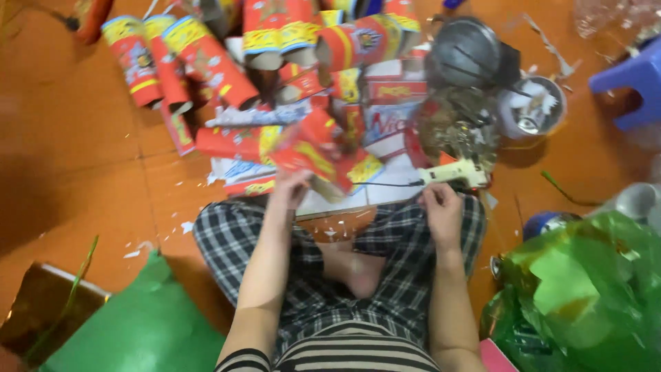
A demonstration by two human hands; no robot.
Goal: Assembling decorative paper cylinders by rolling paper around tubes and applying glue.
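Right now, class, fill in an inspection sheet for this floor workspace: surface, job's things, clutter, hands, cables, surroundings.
Surface: orange tiled floor, strewn with paper scraps.
Job's things: red-and-yellow folded paper piece in the left hand; cream glue gun lying just beyond the right hand.
Clutter: red-and-yellow paper tubes piled ahead; white tub of scraps; dark round pot.
Hands: left hand grips the paper piece; right hand rests near the glue gun, seemingly pinching something small, blurred.
Cables: thin black cord running to the glue gun.
Surroundings: green bags right, green sheet left, blue stool far right.
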